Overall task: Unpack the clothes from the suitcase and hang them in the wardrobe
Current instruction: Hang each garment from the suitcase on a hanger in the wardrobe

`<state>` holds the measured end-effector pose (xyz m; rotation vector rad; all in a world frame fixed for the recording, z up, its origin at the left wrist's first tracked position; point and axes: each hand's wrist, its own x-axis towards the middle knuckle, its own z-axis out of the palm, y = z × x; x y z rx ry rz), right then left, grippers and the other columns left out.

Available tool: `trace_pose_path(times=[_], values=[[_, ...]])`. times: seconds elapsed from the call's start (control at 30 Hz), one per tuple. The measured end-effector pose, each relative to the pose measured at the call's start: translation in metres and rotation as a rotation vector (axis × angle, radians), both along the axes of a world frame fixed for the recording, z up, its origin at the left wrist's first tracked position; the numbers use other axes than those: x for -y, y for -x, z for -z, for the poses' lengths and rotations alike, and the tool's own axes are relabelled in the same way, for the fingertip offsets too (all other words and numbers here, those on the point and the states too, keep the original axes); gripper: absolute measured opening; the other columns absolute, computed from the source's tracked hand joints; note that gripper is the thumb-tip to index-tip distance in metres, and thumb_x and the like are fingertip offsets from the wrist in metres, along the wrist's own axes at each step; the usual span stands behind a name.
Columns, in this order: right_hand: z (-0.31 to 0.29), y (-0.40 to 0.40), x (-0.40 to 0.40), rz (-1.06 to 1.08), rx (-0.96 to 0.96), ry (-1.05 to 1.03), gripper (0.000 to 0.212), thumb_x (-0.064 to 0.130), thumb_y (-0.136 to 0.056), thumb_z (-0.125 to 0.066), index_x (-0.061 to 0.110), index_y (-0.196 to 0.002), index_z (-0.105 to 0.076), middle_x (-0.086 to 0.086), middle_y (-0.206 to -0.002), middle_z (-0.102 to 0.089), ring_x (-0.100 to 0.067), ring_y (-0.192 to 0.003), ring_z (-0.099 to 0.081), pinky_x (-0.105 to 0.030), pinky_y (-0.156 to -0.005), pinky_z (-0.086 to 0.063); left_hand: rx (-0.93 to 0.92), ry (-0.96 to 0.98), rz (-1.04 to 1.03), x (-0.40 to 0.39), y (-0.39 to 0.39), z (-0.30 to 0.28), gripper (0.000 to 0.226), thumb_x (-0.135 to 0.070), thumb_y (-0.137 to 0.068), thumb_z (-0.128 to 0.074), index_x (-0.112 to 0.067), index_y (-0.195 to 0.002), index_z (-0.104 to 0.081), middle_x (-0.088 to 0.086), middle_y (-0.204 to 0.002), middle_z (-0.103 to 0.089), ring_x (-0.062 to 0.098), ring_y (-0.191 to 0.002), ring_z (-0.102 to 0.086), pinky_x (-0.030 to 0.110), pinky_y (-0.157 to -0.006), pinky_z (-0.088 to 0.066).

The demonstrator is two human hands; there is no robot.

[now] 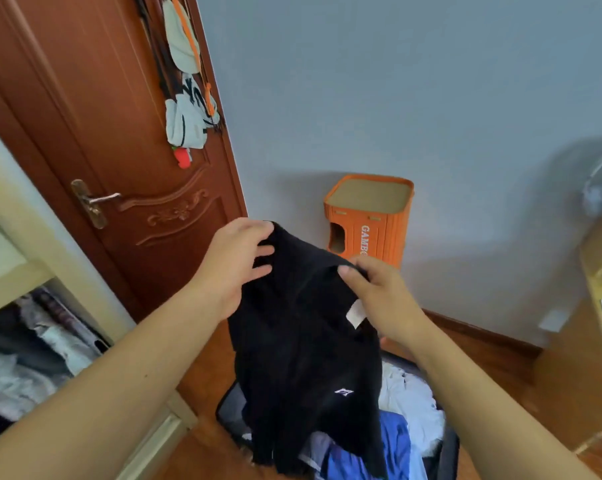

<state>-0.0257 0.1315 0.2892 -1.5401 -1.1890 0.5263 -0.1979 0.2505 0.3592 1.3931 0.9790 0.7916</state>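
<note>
Both hands pinch the black garment's top edge: your left hand [235,263] at its upper corner, your right hand [375,292] beside the white label, so the black garment [303,341] hangs lengthwise over the open suitcase [444,448] on the wooden floor. The wardrobe [33,323] stands to your left, nearer your left hand; swing that way.

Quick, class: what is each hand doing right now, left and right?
Left hand: grips the top of the black garment, held up above the suitcase.
Right hand: pinches the same black garment near its white label.
</note>
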Motion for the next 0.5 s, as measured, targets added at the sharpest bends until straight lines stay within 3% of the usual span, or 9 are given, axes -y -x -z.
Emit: trace_pose_path(times=[0.1, 0.17, 0.27, 0.33, 0.4, 0.5], values=[[-0.041, 0.023, -0.028, -0.209, 0.169, -0.003, 0.03, 0.028, -0.103, -0.053, 0.009, -0.082, -0.065, -0.01, -0.076, -0.062, -0.017, -0.068, -0.054, -0.033, -0.066, -0.043, -0.108, -0.034, 0.392, 0.01, 0.022, 0.012, 0.045, -0.035, -0.094, -0.071, -0.033, -0.136, -0.056, -0.003, -0.127, -0.065, 0.011, -0.11, -0.068, 0.038, -0.087, -0.06], [-0.062, 0.04, -0.046, -0.333, 0.304, 0.043, 0.033, 0.03, -0.103, -0.053, 0.009, -0.083, -0.069, -0.011, -0.078, -0.066, -0.02, -0.067, -0.057, -0.034, -0.066, -0.045, -0.243, -0.224, 0.481, 0.008, 0.036, 0.026, 0.045, -0.02, -0.095, -0.072, -0.032, -0.136, -0.057, -0.003, -0.121, -0.07, 0.008, -0.105, -0.069, 0.035, -0.086, -0.059], [-0.09, 0.057, -0.066, -0.365, 0.439, 0.043, 0.036, 0.031, -0.102, -0.054, 0.005, -0.081, -0.069, -0.009, -0.074, -0.065, -0.01, -0.059, -0.052, -0.023, -0.059, -0.041, -0.277, -0.306, 0.319, -0.004, 0.068, 0.022, 0.022, -0.013, -0.097, -0.068, -0.014, -0.119, -0.068, 0.0, -0.111, -0.076, 0.015, -0.105, -0.072, 0.041, -0.097, -0.057], [-0.107, 0.061, -0.078, -0.364, 0.515, 0.04, 0.031, 0.03, -0.101, -0.057, 0.01, -0.082, -0.071, -0.003, -0.075, -0.067, -0.009, -0.064, -0.057, -0.02, -0.059, -0.042, -0.249, -0.274, 0.285, -0.009, 0.097, 0.007, 0.011, -0.018, -0.1, -0.065, -0.01, -0.103, -0.071, -0.003, -0.092, -0.076, 0.012, -0.085, -0.072, 0.028, -0.078, -0.059], [-0.121, 0.062, -0.092, -0.377, 0.554, 0.044, 0.023, 0.03, -0.096, -0.064, 0.014, -0.083, -0.074, 0.003, -0.077, -0.069, -0.007, -0.07, -0.061, -0.018, -0.062, -0.043, -0.337, -0.33, 0.203, -0.012, 0.127, -0.014, 0.025, -0.026, -0.103, -0.059, -0.01, -0.088, -0.069, -0.004, -0.07, -0.062, 0.007, -0.061, -0.056, 0.022, -0.057, -0.045], [-0.131, 0.072, -0.112, -0.531, 0.659, 0.153, 0.02, 0.034, -0.089, -0.072, 0.015, -0.084, -0.073, 0.003, -0.078, -0.071, -0.007, -0.071, -0.063, -0.023, -0.067, -0.048, -0.493, -0.503, -0.069, -0.017, 0.17, -0.048, 0.035, -0.032, -0.105, -0.055, -0.006, -0.088, -0.071, 0.003, -0.067, -0.057, 0.01, -0.059, -0.049, 0.029, -0.06, -0.041]])
